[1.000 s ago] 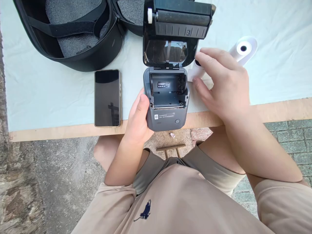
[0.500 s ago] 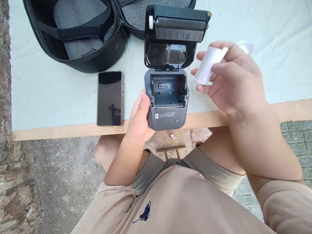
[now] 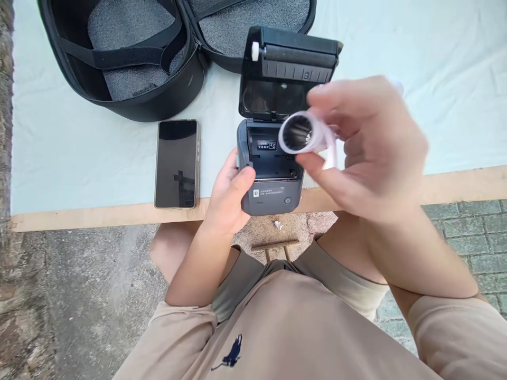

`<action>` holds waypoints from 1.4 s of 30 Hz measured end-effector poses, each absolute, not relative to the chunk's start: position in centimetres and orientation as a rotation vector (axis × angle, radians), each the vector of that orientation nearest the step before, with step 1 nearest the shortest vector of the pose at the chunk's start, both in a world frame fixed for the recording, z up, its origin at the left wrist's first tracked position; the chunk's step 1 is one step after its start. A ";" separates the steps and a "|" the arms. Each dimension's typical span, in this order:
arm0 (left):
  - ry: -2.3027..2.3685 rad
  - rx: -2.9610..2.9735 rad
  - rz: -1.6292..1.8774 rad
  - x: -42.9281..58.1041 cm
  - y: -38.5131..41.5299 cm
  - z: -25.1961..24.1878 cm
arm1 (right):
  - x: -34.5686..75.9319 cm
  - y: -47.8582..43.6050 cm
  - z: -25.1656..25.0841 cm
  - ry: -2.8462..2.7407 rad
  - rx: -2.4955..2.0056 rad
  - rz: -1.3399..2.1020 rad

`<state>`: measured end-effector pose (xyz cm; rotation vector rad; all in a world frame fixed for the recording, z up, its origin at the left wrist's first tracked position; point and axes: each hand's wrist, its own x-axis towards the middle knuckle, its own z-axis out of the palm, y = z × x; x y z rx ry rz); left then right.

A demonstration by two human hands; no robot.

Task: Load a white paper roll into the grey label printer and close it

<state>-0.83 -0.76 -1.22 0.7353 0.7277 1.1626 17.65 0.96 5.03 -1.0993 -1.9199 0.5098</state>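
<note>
A dark grey label printer (image 3: 273, 195) stands at the table's front edge with its black lid (image 3: 293, 60) swung up. My left hand (image 3: 229, 195) is wrapped round the printer's left side, thumb on the front corner. In my right hand (image 3: 368, 142) is a white paper roll (image 3: 303, 132), pinched between thumb and fingers. Its hollow, dark core faces left toward me, and a loose end of paper curls at its right. The roll hovers over the right part of the printer's bay, hiding some of it. A label with print shows on the bay's back wall.
A black smartphone (image 3: 176, 163) lies left of the printer. Behind it is an open black zip case (image 3: 158, 95) with grey foam and straps. A pale cloth (image 3: 79, 158) covers the table, its wooden edge (image 3: 99, 219) showing. A white thing (image 3: 398, 87) is mostly hidden behind my right hand.
My right hand has brought the paper roll left and turned it so its hollow end shows. The roll now overlaps the printer bay. The printer's lid appears lower in view; my left hand keeps its hold.
</note>
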 end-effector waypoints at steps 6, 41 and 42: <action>0.718 0.731 1.153 -0.9 -0.9 -1.3 | 15.8 1.6 4.8 -2.144 -1.106 0.121; 0.656 0.753 1.125 -1.6 -0.4 -1.9 | 17.3 2.4 2.5 -1.725 -1.015 0.781; 0.654 0.759 1.116 -1.7 -0.4 -1.8 | 17.2 2.6 2.5 -1.697 -1.006 0.843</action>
